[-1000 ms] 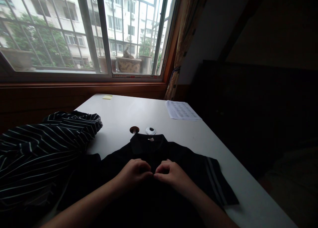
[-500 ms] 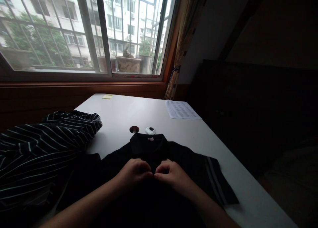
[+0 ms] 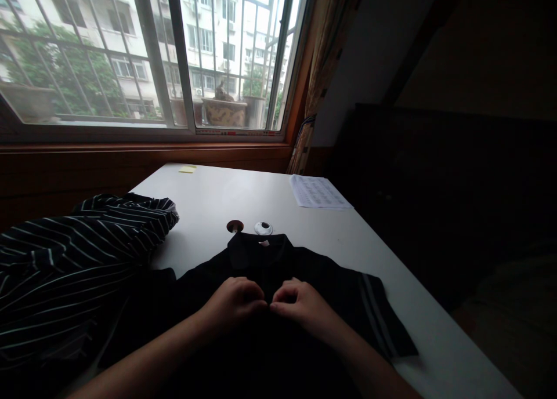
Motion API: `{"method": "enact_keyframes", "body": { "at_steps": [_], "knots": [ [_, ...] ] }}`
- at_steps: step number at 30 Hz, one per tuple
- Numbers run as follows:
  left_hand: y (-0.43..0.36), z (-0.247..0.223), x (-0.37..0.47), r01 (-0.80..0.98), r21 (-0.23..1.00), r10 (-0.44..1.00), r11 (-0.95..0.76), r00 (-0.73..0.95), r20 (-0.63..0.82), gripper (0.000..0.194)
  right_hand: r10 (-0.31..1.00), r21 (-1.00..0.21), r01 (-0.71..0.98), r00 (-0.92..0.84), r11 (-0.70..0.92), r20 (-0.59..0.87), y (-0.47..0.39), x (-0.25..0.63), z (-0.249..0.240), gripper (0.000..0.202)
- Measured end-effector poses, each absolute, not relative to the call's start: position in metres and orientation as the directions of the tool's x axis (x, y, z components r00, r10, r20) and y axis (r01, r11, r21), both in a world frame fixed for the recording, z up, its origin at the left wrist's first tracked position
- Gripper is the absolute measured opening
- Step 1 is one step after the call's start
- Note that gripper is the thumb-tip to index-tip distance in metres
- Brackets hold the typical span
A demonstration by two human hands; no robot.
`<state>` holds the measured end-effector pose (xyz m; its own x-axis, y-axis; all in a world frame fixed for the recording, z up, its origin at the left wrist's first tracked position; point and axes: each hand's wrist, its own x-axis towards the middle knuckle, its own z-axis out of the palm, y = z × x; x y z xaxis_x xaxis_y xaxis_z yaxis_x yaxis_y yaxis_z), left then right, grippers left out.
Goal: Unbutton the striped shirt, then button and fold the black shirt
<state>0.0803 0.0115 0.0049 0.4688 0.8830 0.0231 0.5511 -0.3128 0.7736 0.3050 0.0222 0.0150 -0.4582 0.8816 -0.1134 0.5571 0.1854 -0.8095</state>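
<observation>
So, black short-sleeved shirt laid out on a white table, front up, collar at 12 o'clock from the hands, grey-striped sleeve round at 3. Left hand and right hand are just beside each other at the middle of the shirt's front, each in a narrow thumb-and-finger pinch on the cloth. It's dark on dark, so I can't tell if there's a button in there too.

Containers: they're behind the window glass. Patterned brown planter between 11 and 12 o'clock with something lumpy and stump-like in it, and a greyish pot at 10; can't make out what that one holds. The round hole in the tabletop at 11 has something small and pale inside, right by a white ring at 12.

Writing: white neck tag, too small to read. Printed sheets at 1 o'clock have rows of tiny print, no luck there either. Red and dark marks on the window's bottom strip, also unreadable. Yellow sticky note sits at 11, and a striped garment is bunched up around 10.
</observation>
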Motion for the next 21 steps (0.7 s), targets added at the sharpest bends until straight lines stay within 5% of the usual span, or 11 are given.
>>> {"method": "enact_keyframes", "body": {
  "at_steps": [21],
  "knots": [
    [0.0118, 0.0029, 0.0799, 0.528, 0.789, 0.882, -0.313, 0.47, 0.036, 0.015, 0.878, -0.807, 0.561, -0.462, 0.183, -0.122, 0.022, 0.3057, 0.0191, 0.014]
  ]
}}
